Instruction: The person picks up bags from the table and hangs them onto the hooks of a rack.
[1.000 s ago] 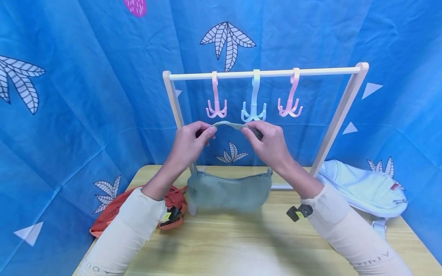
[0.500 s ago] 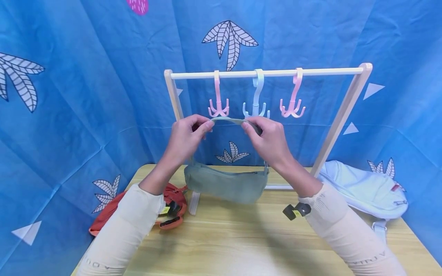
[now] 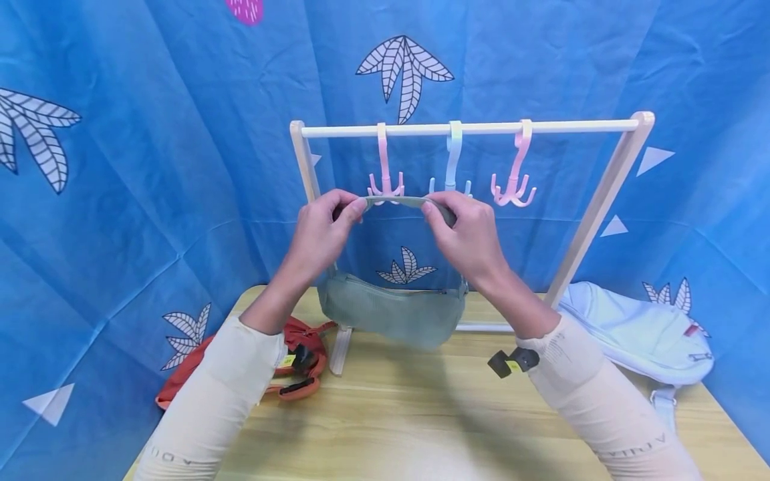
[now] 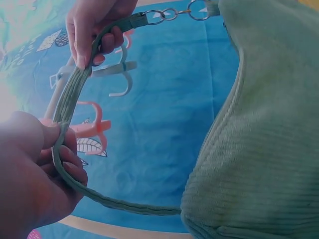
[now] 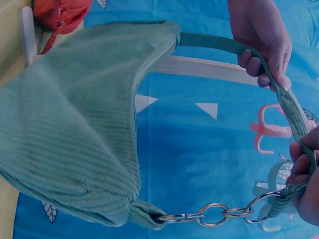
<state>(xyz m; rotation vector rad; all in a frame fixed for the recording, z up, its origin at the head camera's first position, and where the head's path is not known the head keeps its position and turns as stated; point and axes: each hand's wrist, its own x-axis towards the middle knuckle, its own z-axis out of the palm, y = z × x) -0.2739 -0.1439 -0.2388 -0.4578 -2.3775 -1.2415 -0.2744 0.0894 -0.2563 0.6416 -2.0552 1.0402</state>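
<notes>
A green corduroy shoulder bag [image 3: 391, 310] hangs in the air by its strap [image 3: 397, 200], its body just above the table. My left hand [image 3: 325, 227] pinches the strap on one side, thumb against fingers. With the right hand [image 3: 469, 234] I pinch it on the other side, leaving a short stretch of strap between the hands. Metal chain links [image 5: 214, 214] join one strap end to the bag in the right wrist view. Past the strap, in the head view, are the left pink hook [image 3: 385, 180] and the blue hook [image 3: 452, 160], whose lower part is partly hidden by my right hand.
A rack with a white bar [image 3: 571, 125] stands at the back and carries the hooks, including a right pink hook [image 3: 514, 180]. A red bag [image 3: 198, 364] lies at the left of the wooden table [image 3: 385, 414]. On the right lies a pale blue bag [image 3: 637, 331].
Both hands have raised the strap toward the hooks, and the green bag has risen and shifted slightly left. My grip on the strap stays the same.
</notes>
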